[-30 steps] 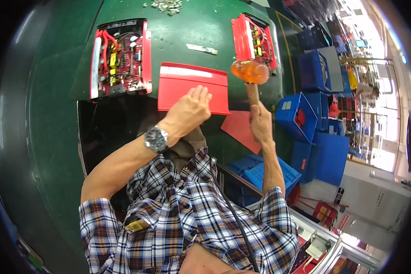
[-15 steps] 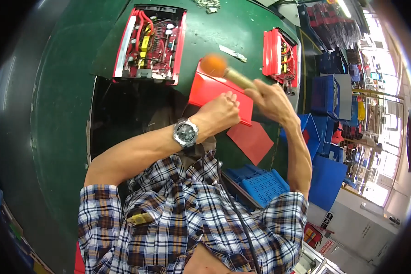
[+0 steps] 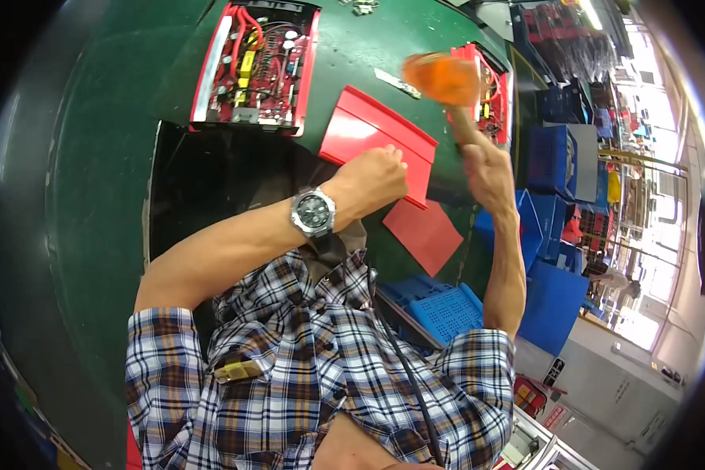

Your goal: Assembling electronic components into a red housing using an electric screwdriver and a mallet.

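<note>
Gripping the orange-headed mallet by its handle, the right hand has its fingers wrapped shut and holds it up, the head blurred and clear of the red panel! And that panel, ridged along its length, lies loose on the green bench in front of the person, with the left hand on its near part, fingers curled and bunched together; whether they pinch the edge or merely press, I cannot tell.

So how far along? Midway, I would judge: the panel is in place under the hand, the mallet is up, and no contact shows between them. Any blows already landed cannot be counted from here. The left unit and the right unit both show bare circuitry, neither one covered on the side facing us.

Around the action: a flat red sheet lies just beside the panel's near edge, a blue perforated basket sits nearer the body, and a pale strip rests just past the panel's far edge. In the way, then? The left hand hides part of the panel, and the mallet blocks some of the right unit from sight
</note>
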The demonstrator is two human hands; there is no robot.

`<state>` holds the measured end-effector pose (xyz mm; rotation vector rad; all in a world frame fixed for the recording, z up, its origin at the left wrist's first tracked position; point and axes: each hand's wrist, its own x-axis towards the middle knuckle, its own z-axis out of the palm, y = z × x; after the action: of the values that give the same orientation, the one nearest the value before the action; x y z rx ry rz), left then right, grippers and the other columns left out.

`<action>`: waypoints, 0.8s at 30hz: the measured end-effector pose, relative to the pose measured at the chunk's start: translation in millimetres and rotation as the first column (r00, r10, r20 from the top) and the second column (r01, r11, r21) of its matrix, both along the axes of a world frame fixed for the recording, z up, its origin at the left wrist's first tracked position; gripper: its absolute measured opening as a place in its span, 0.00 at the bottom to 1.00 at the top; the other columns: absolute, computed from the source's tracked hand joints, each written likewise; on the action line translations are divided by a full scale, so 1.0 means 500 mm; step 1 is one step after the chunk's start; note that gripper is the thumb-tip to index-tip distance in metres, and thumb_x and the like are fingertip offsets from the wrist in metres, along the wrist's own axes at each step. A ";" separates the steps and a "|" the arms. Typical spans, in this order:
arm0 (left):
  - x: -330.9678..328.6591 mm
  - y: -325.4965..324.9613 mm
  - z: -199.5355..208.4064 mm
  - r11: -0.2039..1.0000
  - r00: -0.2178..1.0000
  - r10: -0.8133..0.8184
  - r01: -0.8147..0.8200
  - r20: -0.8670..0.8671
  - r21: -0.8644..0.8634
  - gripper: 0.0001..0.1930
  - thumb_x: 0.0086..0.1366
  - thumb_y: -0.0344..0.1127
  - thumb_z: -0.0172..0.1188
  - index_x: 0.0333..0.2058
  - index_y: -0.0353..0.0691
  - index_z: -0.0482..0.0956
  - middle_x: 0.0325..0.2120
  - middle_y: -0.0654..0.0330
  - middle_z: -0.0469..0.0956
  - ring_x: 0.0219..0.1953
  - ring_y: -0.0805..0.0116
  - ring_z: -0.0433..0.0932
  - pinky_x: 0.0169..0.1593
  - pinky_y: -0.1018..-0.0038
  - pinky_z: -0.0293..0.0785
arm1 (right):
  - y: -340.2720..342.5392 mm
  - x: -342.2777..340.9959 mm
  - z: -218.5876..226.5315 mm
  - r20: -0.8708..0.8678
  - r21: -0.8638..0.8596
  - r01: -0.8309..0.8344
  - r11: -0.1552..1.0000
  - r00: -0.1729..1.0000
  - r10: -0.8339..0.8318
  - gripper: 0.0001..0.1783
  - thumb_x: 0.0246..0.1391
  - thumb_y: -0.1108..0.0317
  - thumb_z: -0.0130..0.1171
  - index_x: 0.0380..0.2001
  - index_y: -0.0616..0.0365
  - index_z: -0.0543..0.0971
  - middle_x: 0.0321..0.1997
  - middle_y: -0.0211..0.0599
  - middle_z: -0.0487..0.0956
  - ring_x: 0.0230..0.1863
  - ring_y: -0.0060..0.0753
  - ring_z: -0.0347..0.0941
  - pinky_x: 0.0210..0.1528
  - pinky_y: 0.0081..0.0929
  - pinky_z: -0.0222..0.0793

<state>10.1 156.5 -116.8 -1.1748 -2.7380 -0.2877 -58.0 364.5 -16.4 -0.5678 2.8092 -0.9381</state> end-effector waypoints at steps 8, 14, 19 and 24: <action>-0.005 0.011 0.004 0.997 0.997 0.064 -0.062 -0.040 0.046 0.13 0.60 0.33 0.61 0.41 0.30 0.83 0.39 0.54 0.82 0.47 0.61 0.82 0.44 0.71 0.82 | 0.216 0.132 -0.119 -0.195 0.215 0.020 0.976 0.980 0.023 0.23 0.72 0.52 0.50 0.40 0.65 0.81 0.24 0.34 0.75 0.28 0.31 0.72 0.32 0.33 0.69; -0.015 -0.007 0.024 0.995 0.998 0.065 -0.067 -0.020 -0.077 0.15 0.59 0.32 0.60 0.43 0.29 0.82 0.41 0.53 0.82 0.45 0.63 0.83 0.43 0.73 0.82 | 0.157 0.164 -0.138 0.129 0.088 0.371 0.924 0.916 -0.380 0.21 0.71 0.54 0.53 0.33 0.64 0.76 0.20 0.39 0.68 0.23 0.30 0.62 0.27 0.36 0.63; -0.011 -0.046 0.081 0.977 0.997 0.072 -0.071 0.002 0.202 0.15 0.59 0.26 0.59 0.46 0.31 0.81 0.47 0.51 0.83 0.51 0.58 0.83 0.46 0.68 0.83 | 0.113 0.067 -0.095 0.069 -0.065 0.516 0.854 0.856 -0.512 0.19 0.70 0.54 0.55 0.40 0.61 0.74 0.22 0.48 0.75 0.22 0.42 0.72 0.29 0.41 0.67; 0.047 -0.181 0.265 0.620 0.815 0.217 -0.541 0.538 0.569 0.15 0.64 0.21 0.60 0.49 0.31 0.81 0.40 0.53 0.87 0.40 0.65 0.87 0.48 0.73 0.81 | 0.015 -0.047 -0.126 -0.230 0.289 0.385 0.877 0.917 -0.326 0.21 0.68 0.51 0.55 0.50 0.56 0.66 0.33 0.63 0.82 0.36 0.72 0.80 0.39 0.62 0.74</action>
<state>33.7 66.2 15.9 -0.2943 -2.6429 -1.5230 -81.8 372.1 -79.5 -0.0868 3.2018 -0.4527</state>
